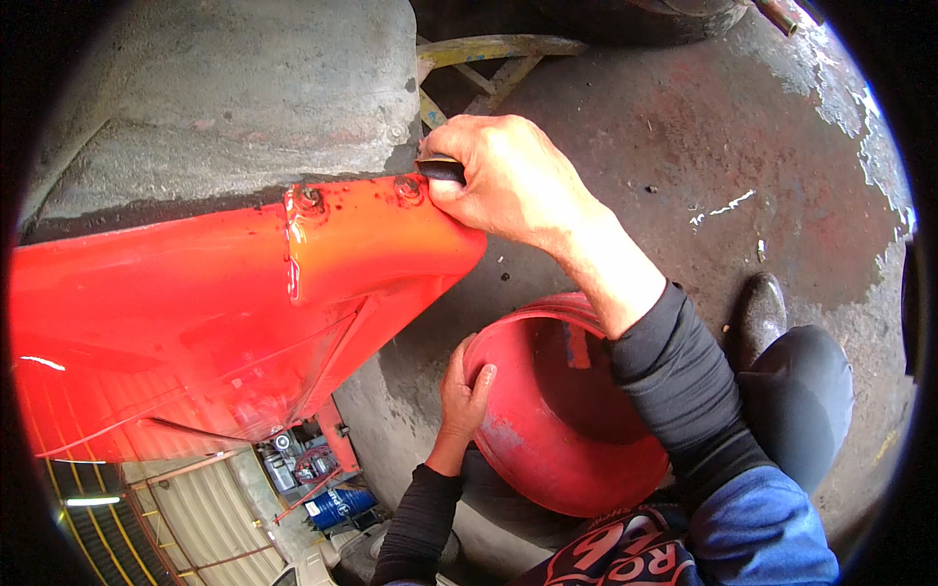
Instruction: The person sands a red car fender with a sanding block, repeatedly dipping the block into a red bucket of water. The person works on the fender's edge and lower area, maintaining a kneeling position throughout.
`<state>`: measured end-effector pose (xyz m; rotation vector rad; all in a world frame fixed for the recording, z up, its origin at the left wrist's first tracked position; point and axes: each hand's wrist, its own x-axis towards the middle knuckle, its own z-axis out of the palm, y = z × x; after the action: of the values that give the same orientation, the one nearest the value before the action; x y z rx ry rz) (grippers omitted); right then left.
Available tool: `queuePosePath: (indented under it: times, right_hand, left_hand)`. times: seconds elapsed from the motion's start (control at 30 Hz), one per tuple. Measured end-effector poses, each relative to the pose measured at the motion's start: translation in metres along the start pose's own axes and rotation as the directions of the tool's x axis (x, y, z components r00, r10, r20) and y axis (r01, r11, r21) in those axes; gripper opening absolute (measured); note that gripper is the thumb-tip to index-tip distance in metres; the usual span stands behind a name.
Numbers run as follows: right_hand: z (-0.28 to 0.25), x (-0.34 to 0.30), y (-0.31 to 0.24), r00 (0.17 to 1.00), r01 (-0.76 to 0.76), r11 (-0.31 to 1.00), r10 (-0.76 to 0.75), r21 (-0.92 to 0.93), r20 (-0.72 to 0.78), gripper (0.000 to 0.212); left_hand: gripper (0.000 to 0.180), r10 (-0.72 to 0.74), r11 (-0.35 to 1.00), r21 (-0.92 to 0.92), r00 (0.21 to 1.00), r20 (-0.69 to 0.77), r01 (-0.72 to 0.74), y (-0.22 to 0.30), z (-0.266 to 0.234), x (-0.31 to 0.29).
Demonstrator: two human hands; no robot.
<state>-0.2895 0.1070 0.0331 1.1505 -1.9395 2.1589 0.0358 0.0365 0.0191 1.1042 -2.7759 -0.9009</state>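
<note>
Press gently at the right tip of the glossy red sheet-metal panel (225, 313). Right of the panel, steady the red tub (576, 474) by its side, holding with left hand (463, 396). At the tip, keep right hand (508, 181) closed around the black curved piece (442, 170), away from the bolts (310, 199). Cannot see the panel's left end, cut off; nor the tub's right side, behind the black sleeve (684, 381); nor identify the mostly covered black piece.
</note>
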Motion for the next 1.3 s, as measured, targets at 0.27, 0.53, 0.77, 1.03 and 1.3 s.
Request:
queuePosePath:
  times: [0.27,0.53,0.77,1.03,1.3]
  right_hand:
    - [-0.003,-0.001,-0.003,0.995,-0.095,0.995,0.094,0.044,0.036,0.019]
    - [0.01,0.028,0.019,0.953,-0.261,0.96,0.274,0.104,-0.129,0.026]
    - [0.011,-0.002,0.045,0.822,-0.517,0.744,0.57,0.422,0.002,0.041]
    - [0.005,-0.006,0.037,0.756,-0.508,0.621,0.654,0.597,-0.036,0.04]
    - [0.019,-0.035,-0.029,0.972,-0.197,0.972,0.21,0.127,-0.102,0.034]
  left_hand:
    - [0.053,0.011,1.0,-0.027,1.0,0.011,-0.01,0.003,0.0,0.001]
    - [0.056,0.003,1.0,-0.012,1.0,0.002,-0.003,0.006,-0.001,0.001]
    - [0.056,0.015,0.998,-0.061,1.0,0.002,-0.015,-0.002,-0.001,0.0]
    - [0.054,0.028,0.997,-0.072,0.999,-0.015,-0.029,-0.005,0.001,0.001]
    - [0.054,0.063,0.995,-0.074,0.998,-0.029,-0.065,-0.001,0.001,0.004]
